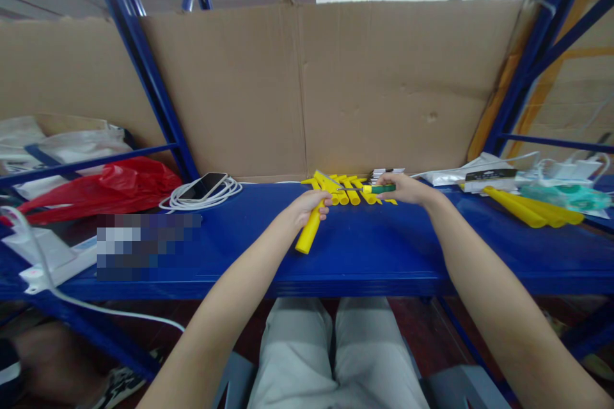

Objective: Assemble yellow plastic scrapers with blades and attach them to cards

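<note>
My left hand (311,209) is closed around a yellow plastic piece (309,233) with a round, tube-like lower end. Its flatter upper part sticks out above my fingers, and the piece is tilted. In my right hand (401,188) is a screwdriver with a green and yellow handle (382,189), held by the fingers. Its thin metal shaft points left toward the yellow piece; whether the tip touches it I cannot tell. Just behind and between my hands, several similar yellow pieces (354,197) lie in a row on the blue bench (374,249).
A phone (206,186) rests on a coiled white cable (225,195) at left, near a red plastic bag (110,188) and a white power strip (62,266). More yellow pieces (527,208) lie at right beside a green item (559,197). A cardboard wall (384,83) stands behind.
</note>
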The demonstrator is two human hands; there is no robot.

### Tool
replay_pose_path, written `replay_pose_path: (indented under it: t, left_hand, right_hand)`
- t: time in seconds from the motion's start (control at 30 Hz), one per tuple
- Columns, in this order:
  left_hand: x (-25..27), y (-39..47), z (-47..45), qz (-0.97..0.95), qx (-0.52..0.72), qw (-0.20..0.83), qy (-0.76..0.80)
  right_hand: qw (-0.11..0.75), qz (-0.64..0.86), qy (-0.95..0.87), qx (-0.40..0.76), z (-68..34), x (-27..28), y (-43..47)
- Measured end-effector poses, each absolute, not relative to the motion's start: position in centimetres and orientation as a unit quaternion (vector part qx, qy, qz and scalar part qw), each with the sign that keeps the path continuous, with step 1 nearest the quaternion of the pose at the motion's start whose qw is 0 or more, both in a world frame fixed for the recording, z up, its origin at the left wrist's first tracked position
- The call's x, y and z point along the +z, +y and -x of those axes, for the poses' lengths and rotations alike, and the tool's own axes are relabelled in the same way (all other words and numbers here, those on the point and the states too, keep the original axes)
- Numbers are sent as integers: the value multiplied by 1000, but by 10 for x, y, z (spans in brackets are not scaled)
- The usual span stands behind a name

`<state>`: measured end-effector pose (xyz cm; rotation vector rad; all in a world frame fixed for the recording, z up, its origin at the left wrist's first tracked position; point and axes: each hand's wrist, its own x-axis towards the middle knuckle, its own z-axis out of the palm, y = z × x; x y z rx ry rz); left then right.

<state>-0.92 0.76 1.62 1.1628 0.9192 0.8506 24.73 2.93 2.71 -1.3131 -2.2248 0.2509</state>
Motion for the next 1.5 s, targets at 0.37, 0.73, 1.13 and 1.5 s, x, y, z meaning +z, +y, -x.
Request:
replay_pose_path:
  t: [0.37,0.73,1.13,1.5]
  left_hand:
    - [22,5,11,-558,419,511,502]
    - [20,7,13,-561,445,454,530]
    - [20,11,17,-555,460,446,531]
    - [22,9,18,-558,445,442,543]
  right_hand:
    - [320,463,-827,8,-227,23,33]
    - [390,476,-786,59,-213,11,33]
    - [402,474,-782,43,-212,14,32]
    - [371,437,-817,54,-210,17,29]
